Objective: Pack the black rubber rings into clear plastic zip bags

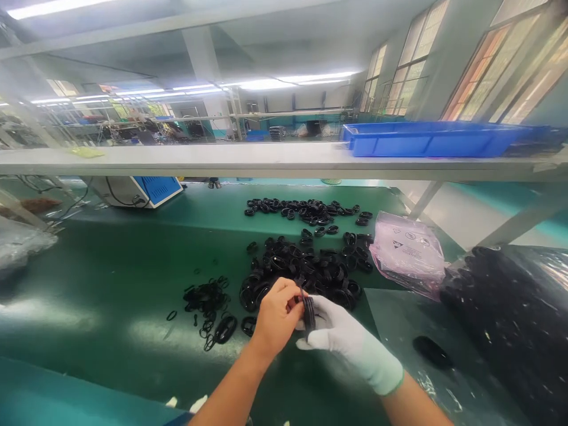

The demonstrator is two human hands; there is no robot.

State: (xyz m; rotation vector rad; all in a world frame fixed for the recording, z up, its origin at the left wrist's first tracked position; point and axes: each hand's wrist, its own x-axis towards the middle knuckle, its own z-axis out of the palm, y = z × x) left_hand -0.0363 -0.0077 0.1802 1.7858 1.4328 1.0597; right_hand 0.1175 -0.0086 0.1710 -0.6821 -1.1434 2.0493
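Observation:
My bare left hand (280,310) has its fingers pinched at the upper edge of a dark ridged oval piece (309,315). My right hand (339,331), in a white glove, grips the same piece from the right, thumb below and fingers behind. The piece looks like a stack of thin black loops; its exact kind is unclear. Just beyond the hands lies a heap of glossy black oval pieces (293,257). To the left is a smaller pile of thin black rings (207,299), with a shiny black oval piece (225,329) beside it.
More black pieces (310,208) lie farther back on the green mat (110,266). At right are a pink printed bag (408,248), a large clear bag of black parts (501,319) and one black oval part (432,352). A shelf (222,160) crosses ahead, bearing a blue bin (430,140).

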